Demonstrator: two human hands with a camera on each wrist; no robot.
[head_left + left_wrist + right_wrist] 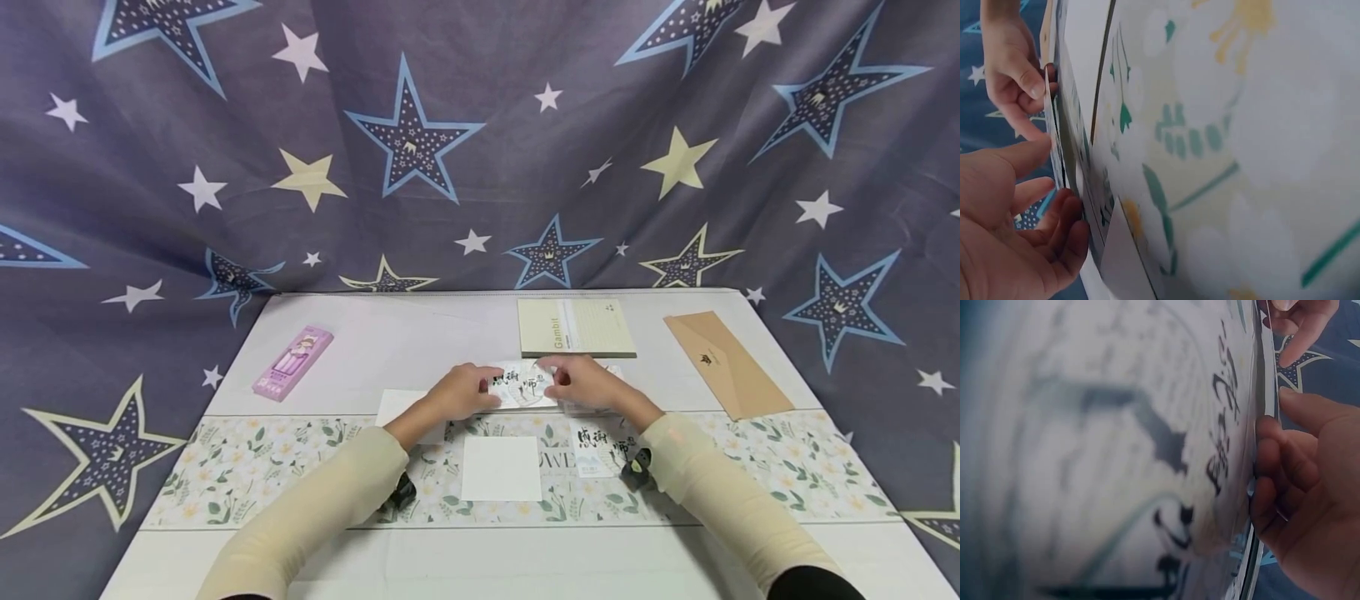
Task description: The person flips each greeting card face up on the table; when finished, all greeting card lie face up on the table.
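Between both hands, at the middle of the table, is a white greeting card with black brush lettering, its face toward the head camera. My left hand pinches its left edge, and my right hand pinches the right edge. Seen from the left wrist, the card is nearly edge-on with fingers at both ends. A similar lettered card lies under the right wrist and fills much of the right wrist view. A blank white card lies in front, and another white card is partly hidden by the left forearm.
Behind the hands lies a pale notebook marked "Gambit". A brown envelope is at the right, a pink-purple box at the left. A floral strip crosses the white table. The starred curtain hangs along the table's back edge.
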